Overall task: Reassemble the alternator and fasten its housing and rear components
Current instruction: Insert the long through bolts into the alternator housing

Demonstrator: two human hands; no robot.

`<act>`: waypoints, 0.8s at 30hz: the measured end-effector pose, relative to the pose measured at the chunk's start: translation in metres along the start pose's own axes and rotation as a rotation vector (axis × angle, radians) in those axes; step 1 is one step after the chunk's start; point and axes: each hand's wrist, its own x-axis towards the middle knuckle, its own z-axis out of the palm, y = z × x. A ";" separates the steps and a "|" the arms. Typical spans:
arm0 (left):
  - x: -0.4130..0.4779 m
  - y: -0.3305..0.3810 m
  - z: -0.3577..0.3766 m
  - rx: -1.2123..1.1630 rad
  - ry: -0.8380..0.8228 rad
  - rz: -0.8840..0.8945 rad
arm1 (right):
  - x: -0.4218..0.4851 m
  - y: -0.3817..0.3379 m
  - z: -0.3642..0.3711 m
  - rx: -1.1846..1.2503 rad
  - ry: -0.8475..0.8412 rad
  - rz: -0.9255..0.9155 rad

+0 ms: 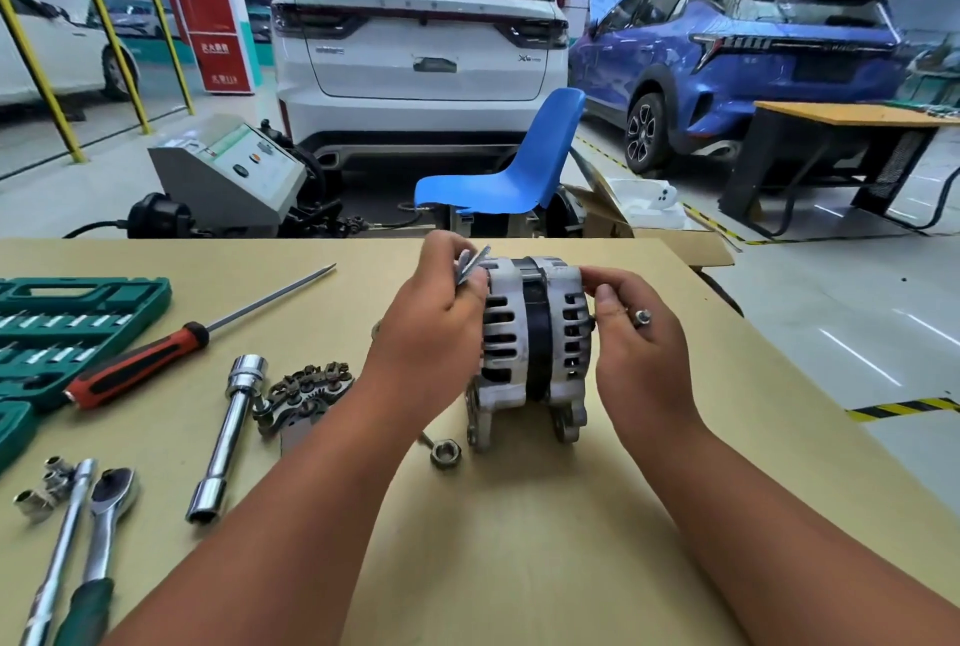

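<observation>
A person's left hand (431,328) and right hand (639,349) flank an alternator (535,349) lying on its side on a cardboard-covered bench (571,541), right of centre and close to the far edge. The left hand covers the unit's left end, its fingers curled round thin metal through-bolts (470,263) whose tips poke up (blurred, their number unclear). The right hand hides the right end. A flanged bolt (641,317) is gripped among its curled fingers, while thumb and forefinger meet at the housing's top corner; whether they pinch anything there cannot be told.

The left forearm masks part of a rectifier plate (306,396) and of a small piece beside a loose nut (445,453) just near of the alternator. A green tool case (62,328) is cut off at the left edge, and two ratchet handles (104,505) run out of the near edge beside loose sockets (41,489).

Bare cardboard opens between the forearms. The bench's right edge slants close past the right hand. A screwdriver (171,349) and a tube wrench (228,437) lie on the left half.
</observation>
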 end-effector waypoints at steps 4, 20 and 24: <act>-0.013 -0.003 -0.005 -0.029 0.289 -0.092 | 0.000 0.002 -0.001 -0.021 0.000 -0.015; -0.040 0.006 -0.029 0.291 -0.043 0.000 | 0.001 0.001 0.001 -0.038 -0.002 -0.020; -0.046 -0.005 -0.032 0.148 -0.094 -0.131 | 0.004 0.007 0.000 -0.052 0.001 -0.023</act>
